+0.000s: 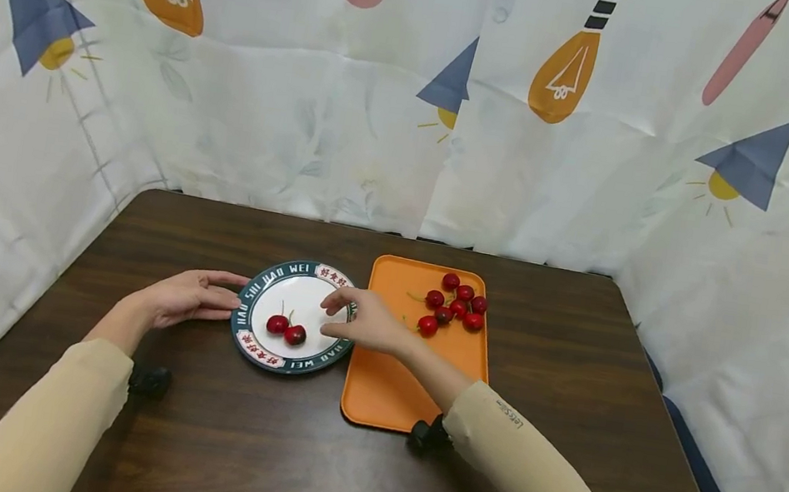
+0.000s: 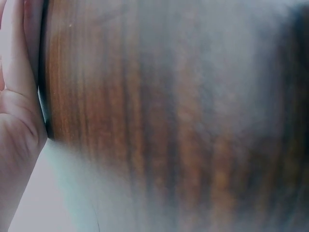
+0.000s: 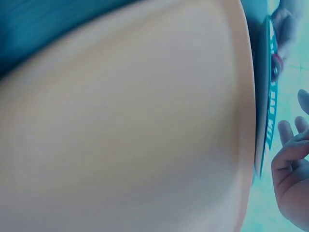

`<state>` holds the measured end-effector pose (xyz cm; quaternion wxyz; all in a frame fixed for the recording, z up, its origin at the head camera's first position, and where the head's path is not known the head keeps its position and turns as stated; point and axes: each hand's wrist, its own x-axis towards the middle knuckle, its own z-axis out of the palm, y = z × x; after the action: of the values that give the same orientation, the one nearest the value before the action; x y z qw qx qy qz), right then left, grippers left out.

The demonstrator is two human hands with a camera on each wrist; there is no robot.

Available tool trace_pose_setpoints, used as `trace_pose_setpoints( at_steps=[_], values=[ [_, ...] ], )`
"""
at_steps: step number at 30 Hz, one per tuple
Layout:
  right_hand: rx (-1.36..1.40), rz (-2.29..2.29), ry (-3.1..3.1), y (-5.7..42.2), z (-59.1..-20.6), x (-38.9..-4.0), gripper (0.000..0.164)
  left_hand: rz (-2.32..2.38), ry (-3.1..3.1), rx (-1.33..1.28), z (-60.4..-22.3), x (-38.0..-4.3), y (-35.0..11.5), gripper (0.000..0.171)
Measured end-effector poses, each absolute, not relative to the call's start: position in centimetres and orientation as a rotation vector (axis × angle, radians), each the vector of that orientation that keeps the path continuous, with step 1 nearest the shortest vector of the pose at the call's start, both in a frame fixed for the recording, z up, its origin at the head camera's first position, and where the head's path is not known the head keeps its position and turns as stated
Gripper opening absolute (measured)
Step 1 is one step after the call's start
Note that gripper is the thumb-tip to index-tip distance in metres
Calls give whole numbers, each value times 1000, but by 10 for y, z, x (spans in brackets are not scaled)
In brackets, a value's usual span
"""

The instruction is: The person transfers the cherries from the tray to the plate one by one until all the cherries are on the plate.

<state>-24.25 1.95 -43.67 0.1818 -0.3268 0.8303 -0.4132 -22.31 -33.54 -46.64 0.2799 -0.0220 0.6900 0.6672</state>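
Two red cherries lie side by side on a white plate with a dark green lettered rim. At the plate's left edge, my left hand rests its extended fingers against the rim; the left wrist view catches part of this hand at its border. Over the plate's right side hovers my right hand, thumb and fingers apart and loosely bent, with nothing seen between them. Several cherries with stems sit in the upper part of an orange tray, under and beyond my right forearm.
Tray and plate stand close together on a dark wooden table. A white patterned curtain hangs behind the table and along both sides. Each wrist carries a small black camera.
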Motion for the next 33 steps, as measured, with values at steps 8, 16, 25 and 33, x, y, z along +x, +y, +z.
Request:
trace_pose_setpoints(
  at_steps=[8,16,25,33],
  values=[
    [-854,-1225,2379,60,-427,-244,35,1796,1857,-81,-466,-222,-339,73],
    [-775,-1225,2456,93,-420,-245,35,1793,1853,-84,-465,-221,-342,73],
    [-723,-1305,2471,123,-422,-249,37,1792,1846,-75,-459,-224,-344,73],
    [-637,-1356,2467,150,-422,-248,37,1817,1810,-74,-466,-222,-339,73]
  ],
)
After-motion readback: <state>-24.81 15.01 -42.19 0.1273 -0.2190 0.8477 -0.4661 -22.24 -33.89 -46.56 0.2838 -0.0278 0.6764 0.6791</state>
